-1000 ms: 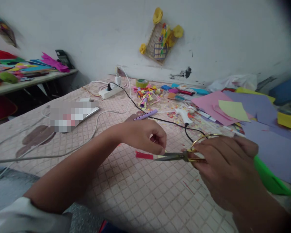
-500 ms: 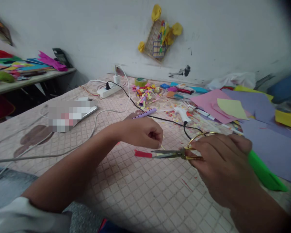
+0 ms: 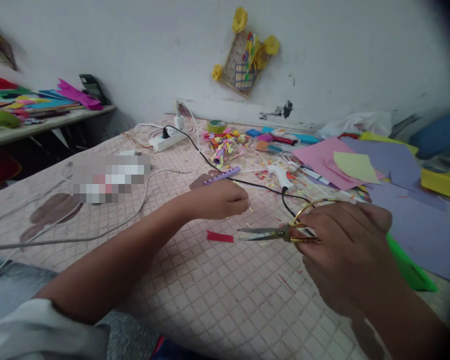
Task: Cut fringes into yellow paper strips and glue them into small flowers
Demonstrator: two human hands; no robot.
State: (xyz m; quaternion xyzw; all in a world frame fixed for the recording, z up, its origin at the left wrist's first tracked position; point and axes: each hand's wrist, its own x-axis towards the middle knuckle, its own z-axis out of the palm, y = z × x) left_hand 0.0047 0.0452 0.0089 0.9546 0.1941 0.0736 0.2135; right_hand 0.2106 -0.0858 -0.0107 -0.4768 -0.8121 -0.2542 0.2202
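Observation:
My right hand (image 3: 345, 240) grips a pair of scissors (image 3: 281, 233) by its gold handles, the blades slightly parted and pointing left. Just left of the blade tips, a short red paper strip (image 3: 220, 236) lies on the checked tablecloth (image 3: 225, 300). My left hand (image 3: 225, 200) is closed above the cloth, beyond the red strip. Whatever is pinched in its fingers is too small or hidden to make out. Small pale scraps lie near the blades. Behind my left hand rests a purple paper tube with dark dots (image 3: 222, 176).
A white glue gun (image 3: 280, 176) with a black cord lies beyond the scissors. Coloured paper sheets (image 3: 416, 215) cover the right side, with a green piece (image 3: 410, 265) by my right wrist. Paper scraps (image 3: 225, 145), tape (image 3: 216, 126) and a power strip (image 3: 167, 141) sit at the back.
My left hand has moved slightly away from the blades, towards the back. The scissors have shifted a little right, apart from the red strip.

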